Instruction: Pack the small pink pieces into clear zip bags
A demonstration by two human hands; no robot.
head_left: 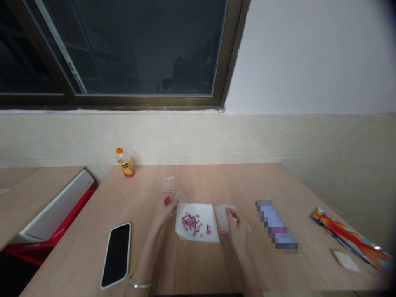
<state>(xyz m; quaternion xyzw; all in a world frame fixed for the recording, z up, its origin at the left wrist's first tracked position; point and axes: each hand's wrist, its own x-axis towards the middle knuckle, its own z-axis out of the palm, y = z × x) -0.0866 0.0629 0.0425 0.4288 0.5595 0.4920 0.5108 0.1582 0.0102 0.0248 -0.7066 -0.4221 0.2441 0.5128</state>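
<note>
A white sheet of paper [182,236] lies on the table, with many small pink beads [189,222] and a few dark bits scattered on it. At the paper's left edge, my left hand [167,208] has its fingers curled closed on a small clear plastic bag [182,195]. Just beyond that hand lies another small clear bag [168,184] with tiny contents along its bottom. To the right of the paper, my right hand [234,222] pinches a clear, whitish plastic bag [222,216]; its fingertips are partly blurred.
A phone [116,255] lies at the left, and an orange-capped bottle [125,163] stands at the back left. Rightward are a pixelated long item [276,225], a bright orange packet [348,237] and a whitish rounded object [345,260]. Wall and window rise behind the table.
</note>
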